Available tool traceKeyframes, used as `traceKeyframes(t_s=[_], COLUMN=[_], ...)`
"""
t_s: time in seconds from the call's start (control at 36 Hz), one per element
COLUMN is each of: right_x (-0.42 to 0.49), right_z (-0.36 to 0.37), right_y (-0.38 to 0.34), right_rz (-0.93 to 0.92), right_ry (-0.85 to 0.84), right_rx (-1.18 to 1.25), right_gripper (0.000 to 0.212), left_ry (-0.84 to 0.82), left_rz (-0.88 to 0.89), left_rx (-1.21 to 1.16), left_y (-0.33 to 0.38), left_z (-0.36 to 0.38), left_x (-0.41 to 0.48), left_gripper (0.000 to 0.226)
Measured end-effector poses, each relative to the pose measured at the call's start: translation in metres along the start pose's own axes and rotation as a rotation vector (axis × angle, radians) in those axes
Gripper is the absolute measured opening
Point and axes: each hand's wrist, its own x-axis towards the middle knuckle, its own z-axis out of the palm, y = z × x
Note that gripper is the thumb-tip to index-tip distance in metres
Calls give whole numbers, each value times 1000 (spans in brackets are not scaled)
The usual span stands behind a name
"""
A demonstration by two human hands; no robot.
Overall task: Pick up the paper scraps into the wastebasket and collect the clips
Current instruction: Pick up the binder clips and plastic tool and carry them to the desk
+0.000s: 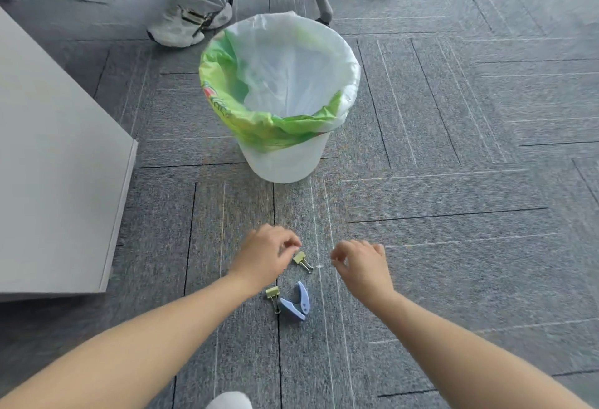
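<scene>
Left hand [264,254] fingers pinched at far binder clip [302,261]; actual grip unclear. Right hand [361,266] loosely curled, empty. Second binder clip [273,296] touching blue clip [296,302] nearer. Wastebasket [282,162] far, open carpet [453,214] right; cabinet edge [120,214] left.

Bright, even, diffuse light; shadows on the carpet floor [453,149] faint. Motion blur softens both the left hand [264,258] and right hand [361,266]. Wide-angle distortion bends carpet lines toward the edges. No glare.

left arm [136,337]: bare, no sleeve | right arm [453,350]: bare, no sleeve | wrists: nothing worn
</scene>
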Motion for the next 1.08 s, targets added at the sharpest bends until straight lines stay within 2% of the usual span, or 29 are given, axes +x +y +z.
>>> traceKeyframes(t_s=[0.11, 0.28, 0.42, 0.53, 0.61, 0.69, 0.78, 0.92, 1.08], right_x=[2, 9, 11, 11, 9, 6, 0, -9, 9], right_z=[18, 41, 52, 54, 52, 47, 40, 25, -33], right_y=[0, -13, -16, -15, -16, -14, -6, 10, -4], right_rz=[84, 90, 169, 151, 143, 140, 163, 203, 155], right_ry=[-14, 1, 25, 8, -2, -23, -15, 73, 354], right_rx=[-36, -70, -94, -104, -100, -90, -21, 129, 319], right_gripper=[8, 14, 16, 8, 7, 8, 7, 5, 6], left_ry=[-127, -34, -35, -48, -63, -147, -208, -181, -171], left_rz=[-81, -216, -266, -243, -205, -136, -63, 14, -12], left_rx=[48, -81, -137, -133, -74, 20, 158, 287, 210], left_y=[6, 3, -12, -19, -16, -8, -2, -1, -8], left_z=[25, 24, 21, 24, 24, 27, 33, 44, 48], left_x=[14, 27, 22, 17, 16, 19, 21, 24, 23], left_gripper=[10, 9, 8, 9, 21, 37, 42, 29, 16])
